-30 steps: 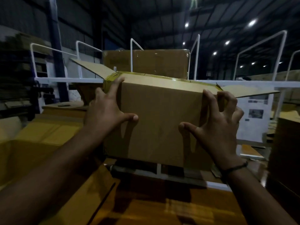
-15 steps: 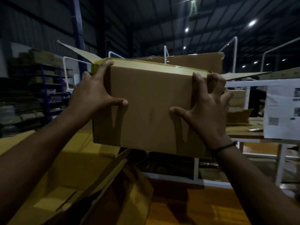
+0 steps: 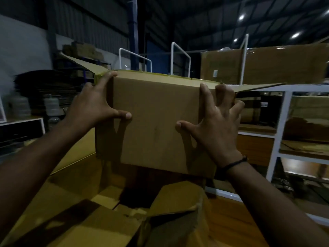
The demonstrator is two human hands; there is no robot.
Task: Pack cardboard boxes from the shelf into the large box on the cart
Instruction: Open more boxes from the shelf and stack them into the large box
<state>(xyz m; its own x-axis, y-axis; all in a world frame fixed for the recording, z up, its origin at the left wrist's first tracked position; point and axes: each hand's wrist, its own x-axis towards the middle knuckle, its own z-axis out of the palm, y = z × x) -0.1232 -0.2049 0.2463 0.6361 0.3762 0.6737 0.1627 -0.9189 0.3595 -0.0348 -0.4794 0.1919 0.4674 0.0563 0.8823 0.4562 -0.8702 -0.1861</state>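
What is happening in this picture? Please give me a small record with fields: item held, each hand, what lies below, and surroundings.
Held: cardboard box, side flaps sticking out, lifted in the air
Left grip: left hand wraps the box's left edge, thumb on the front face
Right grip: right hand wraps the right edge, thumb on the front; dark wristband
Below: large box, open, flaps spread
Background: white shelf at right holding more cardboard; dim warehouse

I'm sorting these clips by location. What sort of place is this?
Most likely a warehouse: a high dark roof with round ceiling lamps, a white metal shelf frame holding cardboard, and a large brown carton on top. The left hand and right hand grip an open-flapped brown cardboard box.
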